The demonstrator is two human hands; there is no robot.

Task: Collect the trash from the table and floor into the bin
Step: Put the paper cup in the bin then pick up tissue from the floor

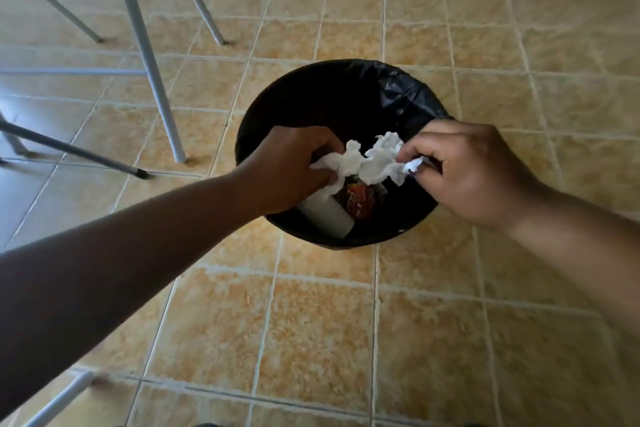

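A round bin (388,236) lined with a black bag stands on the tiled floor in the middle of the view. Above its opening hangs a crumpled white tissue (372,165), stretched between both hands. My left hand (294,170) grips its left end with curled fingers. My right hand (464,170) pinches its right end between thumb and fingers. Down inside the bin lie a white cup (327,217) and a red printed wrapper (362,201), partly hidden by the tissue and my left hand.
White metal chair or table legs (145,55) stand on the floor to the left and back left of the bin. A dark-tipped leg (86,154) slants across at the left. Another white bar (59,399) shows at the bottom left. Beige tiles surround the bin.
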